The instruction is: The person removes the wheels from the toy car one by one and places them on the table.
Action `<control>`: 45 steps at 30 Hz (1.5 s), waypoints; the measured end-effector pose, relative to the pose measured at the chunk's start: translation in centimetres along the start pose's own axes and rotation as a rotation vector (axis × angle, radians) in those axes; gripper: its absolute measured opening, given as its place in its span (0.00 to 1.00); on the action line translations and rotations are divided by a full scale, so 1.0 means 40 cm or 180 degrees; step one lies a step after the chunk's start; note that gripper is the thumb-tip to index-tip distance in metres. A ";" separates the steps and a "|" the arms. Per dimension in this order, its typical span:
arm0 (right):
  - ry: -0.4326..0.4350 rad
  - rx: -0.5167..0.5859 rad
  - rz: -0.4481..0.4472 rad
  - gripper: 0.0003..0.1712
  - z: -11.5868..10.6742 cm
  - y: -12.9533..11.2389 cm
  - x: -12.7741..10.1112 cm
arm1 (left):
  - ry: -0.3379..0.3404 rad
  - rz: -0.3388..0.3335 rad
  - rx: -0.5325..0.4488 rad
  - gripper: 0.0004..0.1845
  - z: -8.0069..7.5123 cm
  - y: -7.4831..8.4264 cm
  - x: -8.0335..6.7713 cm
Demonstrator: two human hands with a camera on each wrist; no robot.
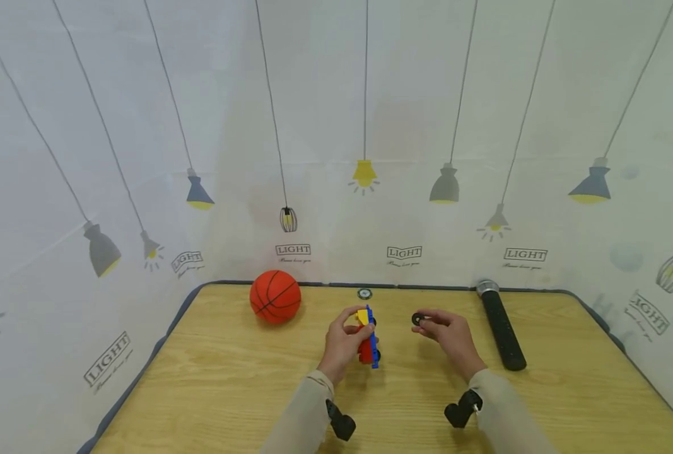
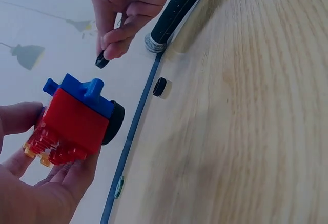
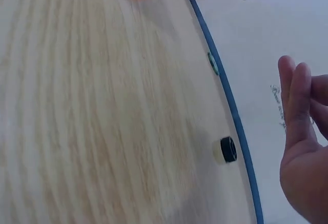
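A wooden table [image 1: 211, 391] stood before a lamp-printed backdrop. In the head view, the left hand [image 1: 342, 343] gripped a toy truck [image 1: 368, 340] right of the basketball [image 1: 275, 296], while the right hand [image 1: 450, 334] pinched a black wheel [image 1: 417, 319] between truck and microphone [image 1: 501, 328]. The left wrist view showed fingers curled round the truck. The right wrist view showed a loose wheel [image 3: 226, 149] lying on the table, by its edge.

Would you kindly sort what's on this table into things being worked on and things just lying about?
In hand:
red, blue and yellow toy block car, gripped by left hand
small black wheel, pinched by right hand

Lying about:
orange basketball
black microphone
loose black wheel
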State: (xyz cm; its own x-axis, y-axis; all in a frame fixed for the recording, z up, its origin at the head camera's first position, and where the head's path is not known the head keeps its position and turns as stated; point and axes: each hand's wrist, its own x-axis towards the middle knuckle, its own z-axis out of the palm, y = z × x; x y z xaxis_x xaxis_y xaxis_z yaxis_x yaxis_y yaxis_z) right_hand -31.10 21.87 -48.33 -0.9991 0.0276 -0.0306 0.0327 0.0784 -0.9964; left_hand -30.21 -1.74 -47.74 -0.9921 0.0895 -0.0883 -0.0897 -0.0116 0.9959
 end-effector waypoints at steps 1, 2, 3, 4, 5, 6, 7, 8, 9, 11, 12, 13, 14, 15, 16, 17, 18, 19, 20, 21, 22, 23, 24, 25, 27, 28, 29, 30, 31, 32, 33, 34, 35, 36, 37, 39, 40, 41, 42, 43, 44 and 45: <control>0.0018 0.0008 0.0024 0.23 -0.005 0.001 0.005 | -0.0033 0.0019 -0.0014 0.24 0.000 0.000 -0.001; 0.0029 -0.0008 0.0055 0.23 -0.010 0.003 0.011 | -0.0057 0.0023 -0.0033 0.24 0.000 0.001 -0.001; 0.0039 -0.0021 0.0082 0.23 -0.016 0.005 0.017 | -0.0068 0.0020 -0.0021 0.25 -0.001 0.001 0.000; 0.0032 -0.0059 0.0088 0.23 -0.021 0.008 0.022 | -0.0072 0.0021 0.0012 0.26 -0.001 0.001 0.000; 0.0048 -0.0101 0.0114 0.23 -0.025 0.011 0.028 | -0.0065 0.0013 0.0059 0.27 -0.001 0.002 0.000; 0.0040 -0.0185 0.0119 0.23 -0.030 0.014 0.033 | -0.0044 -0.0012 0.0109 0.29 0.000 0.002 0.001; 0.0055 -0.0253 0.0139 0.23 -0.035 0.018 0.039 | -0.0020 -0.0036 0.0164 0.30 0.000 0.003 0.001; 0.0073 -0.0330 0.0158 0.23 -0.041 0.023 0.045 | 0.0003 -0.0055 0.0219 0.32 0.000 0.004 0.001; 0.0113 -0.0409 0.0178 0.23 -0.047 0.028 0.051 | 0.0018 -0.0049 0.0285 0.33 0.001 0.005 0.000; 0.0189 -0.0539 0.0236 0.22 -0.059 0.037 0.064 | 0.0036 -0.0035 0.0365 0.33 0.002 0.007 -0.002; 0.0220 -0.0590 0.0256 0.21 -0.065 0.042 0.070 | 0.0042 -0.0019 0.0389 0.33 0.003 0.008 -0.004; 0.0249 -0.0616 0.0278 0.21 -0.071 0.046 0.076 | 0.0031 -0.0002 0.0405 0.33 0.003 0.008 -0.006; 0.0270 -0.0647 0.0295 0.20 -0.077 0.050 0.082 | 0.0017 0.0017 0.0420 0.32 0.003 0.009 -0.008; 0.0293 -0.0675 0.0316 0.19 -0.081 0.054 0.087 | 0.0002 0.0034 0.0441 0.32 0.004 0.009 -0.010; 0.0302 -0.0703 0.0334 0.19 -0.086 0.058 0.092 | -0.0013 0.0043 0.0452 0.31 0.004 0.009 -0.012; 0.0328 -0.0741 0.0355 0.18 -0.090 0.062 0.096 | -0.0028 0.0062 0.0469 0.31 0.004 0.009 -0.013; 0.0325 -0.0778 0.0352 0.18 -0.094 0.064 0.098 | -0.0039 0.0075 0.0491 0.31 0.005 0.009 -0.015; 0.0353 -0.0817 0.0370 0.17 -0.096 0.066 0.100 | -0.0051 0.0092 0.0514 0.31 0.005 0.009 -0.016; 0.0391 -0.0848 0.0397 0.17 -0.098 0.067 0.101 | -0.0060 0.0106 0.0525 0.31 0.006 0.010 -0.018; 0.0423 -0.0876 0.0421 0.16 -0.099 0.067 0.102 | -0.0067 0.0123 0.0545 0.31 0.006 0.011 -0.019; 0.0441 -0.0902 0.0442 0.16 -0.100 0.067 0.103 | -0.0074 0.0140 0.0559 0.30 0.007 0.012 -0.020; 0.0460 -0.0922 0.0464 0.16 -0.101 0.067 0.104 | -0.0080 0.0162 0.0573 0.30 0.007 0.012 -0.021; 0.0477 -0.0932 0.0492 0.16 -0.101 0.067 0.105 | -0.0088 0.0175 0.0585 0.30 0.007 0.013 -0.021; 0.0515 -0.0928 0.0547 0.15 -0.100 0.068 0.105 | -0.0101 0.0190 0.0596 0.30 0.007 0.013 -0.022; 0.0569 -0.0927 0.0630 0.14 -0.100 0.070 0.108 | -0.0129 0.0215 0.0613 0.29 0.006 0.012 -0.022; 0.0590 -0.0930 0.0651 0.14 -0.101 0.072 0.109 | -0.0142 0.0225 0.0616 0.29 0.006 0.010 -0.022; 0.0611 -0.0933 0.0668 0.14 -0.101 0.074 0.110 | -0.0150 0.0234 0.0617 0.29 0.005 0.009 -0.022; 0.0632 -0.0928 0.0682 0.14 -0.101 0.076 0.112 | -0.0151 0.0239 0.0616 0.29 0.005 0.008 -0.021; 0.0657 -0.0922 0.0689 0.13 -0.101 0.078 0.113 | -0.0145 0.0244 0.0620 0.29 0.006 0.007 -0.021; 0.0680 -0.0934 0.0692 0.13 -0.102 0.080 0.115 | -0.0132 0.0246 0.0622 0.29 0.006 0.006 -0.021; 0.0690 -0.0935 0.0680 0.13 -0.102 0.083 0.116 | -0.0110 0.0248 0.0630 0.28 0.006 0.005 -0.020; 0.0695 -0.0940 0.0669 0.13 -0.102 0.085 0.117 | -0.0089 0.0252 0.0641 0.28 0.006 0.003 -0.020; 0.0709 -0.0945 0.0671 0.13 -0.101 0.086 0.118 | -0.0069 0.0247 0.0642 0.28 0.006 0.003 -0.020; 0.0726 -0.0939 0.0666 0.13 -0.101 0.087 0.119 | -0.0048 0.0245 0.0654 0.28 0.006 0.002 -0.019; 0.0744 -0.0954 0.0661 0.13 -0.100 0.088 0.120 | -0.0029 0.0248 0.0675 0.27 0.006 0.001 -0.019; 0.0761 -0.0964 0.0644 0.13 -0.098 0.088 0.120 | -0.0010 0.0264 0.0713 0.27 0.005 0.000 -0.017; 0.0771 -0.0967 0.0649 0.13 -0.097 0.088 0.121 | 0.0000 0.0269 0.0740 0.27 0.005 0.000 -0.016; 0.0778 -0.0958 0.0647 0.13 -0.097 0.088 0.122 | 0.0015 0.0273 0.0774 0.27 0.006 0.000 -0.015; 0.0781 -0.0955 0.0645 0.13 -0.096 0.088 0.122 | 0.0027 0.0279 0.0808 0.26 0.007 0.001 -0.014; 0.0792 -0.0951 0.0657 0.13 -0.095 0.089 0.123 | 0.0035 0.0292 0.0835 0.26 0.007 0.003 -0.015; 0.0799 -0.0942 0.0665 0.13 -0.094 0.089 0.124 | 0.0037 0.0289 0.0852 0.27 0.008 0.004 -0.016; 0.0807 -0.0938 0.0678 0.13 -0.093 0.089 0.124 | 0.0046 0.0284 0.0870 0.27 0.008 0.006 -0.017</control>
State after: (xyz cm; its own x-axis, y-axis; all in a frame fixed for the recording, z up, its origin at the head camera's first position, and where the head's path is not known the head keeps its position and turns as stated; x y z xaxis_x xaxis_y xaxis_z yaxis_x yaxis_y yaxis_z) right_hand -35.84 26.01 -51.75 -0.9327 0.3147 -0.1759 0.2799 0.3243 -0.9036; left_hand -29.54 -1.46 -47.42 -0.9963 0.0860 0.0016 0.0232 0.2502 0.9679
